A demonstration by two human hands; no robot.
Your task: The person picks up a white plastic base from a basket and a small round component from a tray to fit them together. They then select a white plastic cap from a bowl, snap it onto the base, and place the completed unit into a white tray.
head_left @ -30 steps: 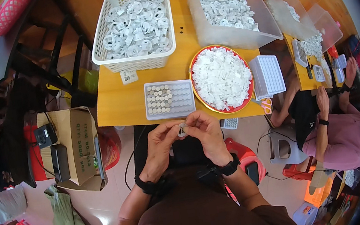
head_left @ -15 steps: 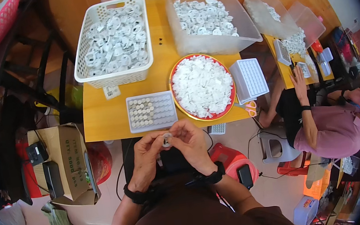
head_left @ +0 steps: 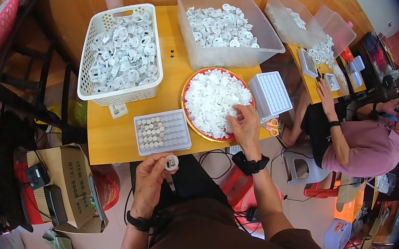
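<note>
My left hand pinches a round white plastic part between thumb and fingers, just off the table's near edge. A small dark and metallic detail shows in its middle. My right hand reaches into the right side of a red plate with a gold rim. Small white plastic pieces are heaped on that plate. The fingertips are closed together at the heap; what lies between them is too small to make out. Left of the plate, a pale tray has rows of round beige pieces in its left part.
A white basket and a clear bin, both full of white parts, stand at the back of the table. Stacked pale trays and pink-handled scissors lie right. A co-worker sits at another table.
My right hand has left the round part and moved right and forward to the heap on the plate. My left hand keeps the part alone, a little farther left. The view has shifted slightly.
</note>
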